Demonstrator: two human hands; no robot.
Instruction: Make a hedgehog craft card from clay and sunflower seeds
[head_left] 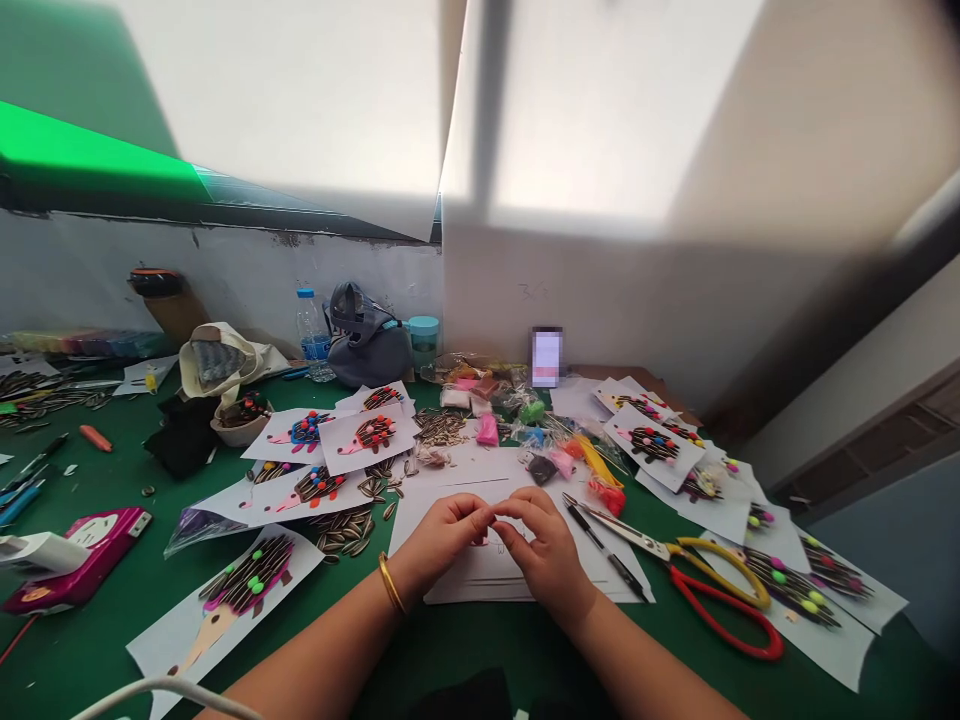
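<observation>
My left hand, with a gold bangle on its wrist, and my right hand meet fingertip to fingertip above a stack of white paper. Both are closed in a pinch; whatever lies between the fingers is too small or hidden to name. Part of a drawing with a bit of pink shows on the sheet below them. Just right of my right hand lies a black pen, beside scissors with one yellow and one red handle. Striped sunflower seeds lie left of the paper.
Finished-looking hedgehog cards lie left, and more cards right. Coloured clay packets sit behind the paper. Farther back stand a water bottle, a grey bag, a teal-lidded cup and a phone.
</observation>
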